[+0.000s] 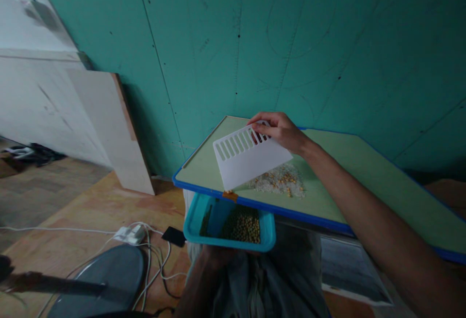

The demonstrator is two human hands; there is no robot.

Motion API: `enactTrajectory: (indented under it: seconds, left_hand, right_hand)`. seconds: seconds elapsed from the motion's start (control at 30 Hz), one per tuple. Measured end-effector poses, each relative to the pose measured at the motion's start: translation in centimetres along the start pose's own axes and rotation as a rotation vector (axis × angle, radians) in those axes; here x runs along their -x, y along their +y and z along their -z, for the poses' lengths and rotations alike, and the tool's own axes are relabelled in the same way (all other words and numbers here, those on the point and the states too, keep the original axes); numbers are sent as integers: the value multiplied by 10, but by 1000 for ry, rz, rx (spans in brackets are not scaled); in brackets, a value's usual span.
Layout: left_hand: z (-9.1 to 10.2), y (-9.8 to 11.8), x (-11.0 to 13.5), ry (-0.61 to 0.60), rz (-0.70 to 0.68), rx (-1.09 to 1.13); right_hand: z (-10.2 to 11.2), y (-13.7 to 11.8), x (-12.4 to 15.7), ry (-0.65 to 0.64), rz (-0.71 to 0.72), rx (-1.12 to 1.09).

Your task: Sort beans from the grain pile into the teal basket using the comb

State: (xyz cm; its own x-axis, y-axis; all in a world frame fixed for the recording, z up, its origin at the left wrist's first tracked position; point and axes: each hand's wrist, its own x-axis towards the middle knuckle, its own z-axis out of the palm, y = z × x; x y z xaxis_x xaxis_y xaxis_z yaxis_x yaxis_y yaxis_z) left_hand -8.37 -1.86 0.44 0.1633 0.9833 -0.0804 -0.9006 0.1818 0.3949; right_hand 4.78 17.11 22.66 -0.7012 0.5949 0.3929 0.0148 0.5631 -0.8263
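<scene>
My right hand (279,131) pinches the upper right corner of a white plastic sheet with a row of slots (251,162). The sheet is tilted over the table, its lower left corner near the blue front edge. Just behind and right of it lies a loose pile of pale, rice-like grains with orange-yellow kernels (282,178). My left hand (218,256) holds a turquoise plastic tub (268,228) from below, under the table's front edge; its fingers are mostly hidden. Round tan and green beans or peas (248,228) lie in the tub.
The pale green tabletop (327,155) has blue edging and stands by a green wall (204,56). At left, a board (127,148) leans on the wall. On the floor are a power strip (129,234) with cables, a black phone (174,236) and a round grey base (116,274).
</scene>
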Motion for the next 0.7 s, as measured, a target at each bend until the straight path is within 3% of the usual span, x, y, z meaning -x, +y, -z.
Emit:
enactTrajectory:
  seconds: [0.23,0.37,0.57,0.7]
  left_hand:
    - [10,1,-2,71,26,16]
    - [14,0,0,1,83,-21]
    - [10,0,0,-64,23,4]
    - [7,0,0,-3,30,-38]
  right_hand:
    - [0,-1,0,-1,-6,-16]
    - [3,-1,0,28,-6,5]
    - [11,1,-1,51,-3,62]
    - [11,-1,-1,37,-22,61]
